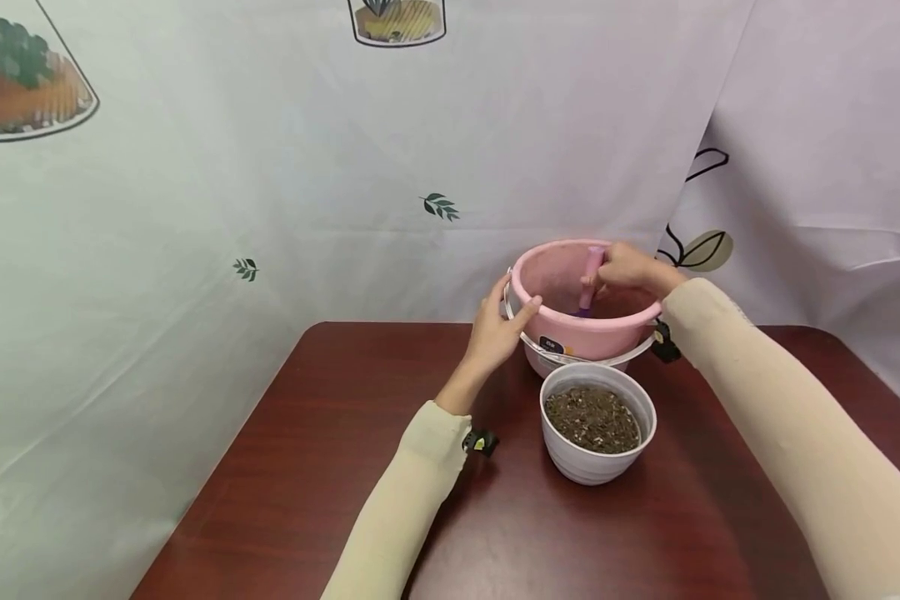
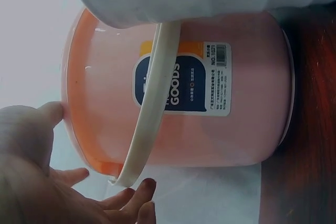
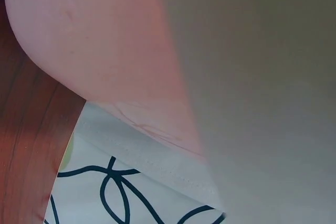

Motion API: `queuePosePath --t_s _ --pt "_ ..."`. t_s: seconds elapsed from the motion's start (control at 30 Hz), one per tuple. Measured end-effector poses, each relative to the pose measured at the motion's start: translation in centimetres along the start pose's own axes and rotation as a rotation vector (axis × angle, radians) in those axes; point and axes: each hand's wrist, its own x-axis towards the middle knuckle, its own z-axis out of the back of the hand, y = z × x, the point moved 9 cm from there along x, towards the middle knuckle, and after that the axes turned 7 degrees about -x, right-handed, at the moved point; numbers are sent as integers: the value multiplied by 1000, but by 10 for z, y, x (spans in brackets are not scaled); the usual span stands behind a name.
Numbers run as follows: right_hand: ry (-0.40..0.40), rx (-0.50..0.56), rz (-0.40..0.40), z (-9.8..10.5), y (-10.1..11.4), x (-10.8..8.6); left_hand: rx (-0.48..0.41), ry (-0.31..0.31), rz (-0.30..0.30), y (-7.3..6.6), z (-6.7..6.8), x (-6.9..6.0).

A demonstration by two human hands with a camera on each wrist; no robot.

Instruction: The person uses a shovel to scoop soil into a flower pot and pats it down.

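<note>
In the head view a pink bucket (image 1: 588,337) with a white bail handle stands at the back of the table. My left hand (image 1: 495,329) is at its left side, with the thumb touching the rim and the fingers spread outside. The left wrist view shows this hand (image 2: 68,182) beside the bucket's label (image 2: 184,80). Inside the bucket, my right hand (image 1: 626,268) grips the upright purple handle (image 1: 592,265) of a tool whose lower end is hidden. The right wrist view shows mainly the bucket's side (image 3: 100,40) and a blurred sleeve.
A white pot (image 1: 588,467) holding dark soil (image 1: 594,419) stands close in front of the bucket. Both rest on a dark red wooden table (image 1: 330,475). A pale printed cloth (image 1: 307,150) hangs behind the table.
</note>
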Motion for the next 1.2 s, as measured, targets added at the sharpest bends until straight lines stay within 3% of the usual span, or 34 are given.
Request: queuePosePath --t_s 0.27,0.53,0.73,0.9,1.2 --pt "101 164 -28 -7 0 -2 51 -3 -30 -1 -1 2" --pt "158 104 75 -8 9 -2 51 0 -15 0 -1 3" --pt "219 143 179 -15 16 -4 51 3 -20 0 -2 1" --pt "247 151 204 -18 17 -4 63 0 -31 0 -1 1" --pt "220 64 257 -13 22 -6 84 4 -28 -1 -1 1"
